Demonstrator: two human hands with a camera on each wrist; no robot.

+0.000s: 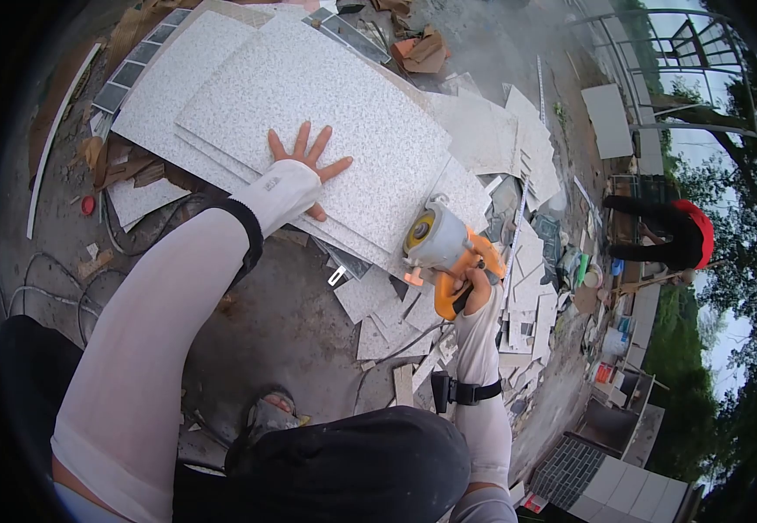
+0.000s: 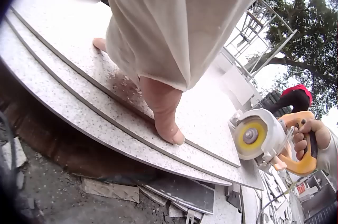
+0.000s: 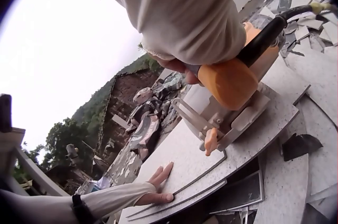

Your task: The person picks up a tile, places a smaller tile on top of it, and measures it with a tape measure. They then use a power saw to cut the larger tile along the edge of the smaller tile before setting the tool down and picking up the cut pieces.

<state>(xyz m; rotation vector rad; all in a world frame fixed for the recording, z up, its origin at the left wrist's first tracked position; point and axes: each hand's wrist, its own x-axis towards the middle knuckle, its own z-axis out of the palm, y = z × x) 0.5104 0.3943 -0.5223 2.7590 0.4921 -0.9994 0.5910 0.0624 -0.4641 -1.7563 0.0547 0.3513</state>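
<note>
My left hand [image 1: 310,166] presses flat, fingers spread, on the top speckled white slab [image 1: 317,87] of a staggered stack. In the left wrist view its thumb [image 2: 165,113] lies over the slab's stepped edge. My right hand [image 1: 478,289] grips the orange handle of a handheld circular saw [image 1: 437,240]. The saw sits at the slab's right end, its yellow disc [image 2: 251,136] facing the left hand. From the right wrist view, the saw's base [image 3: 243,121] is at the slab's edge; the sleeve hides most of the right hand.
Broken slab offcuts [image 1: 387,322] lie below and right of the stack. A power cable [image 1: 400,353] crosses the floor by my foot [image 1: 278,403]. At the far right, a person in a red top [image 1: 696,234] bends over. Loose cable loops [image 1: 56,283] lie at left.
</note>
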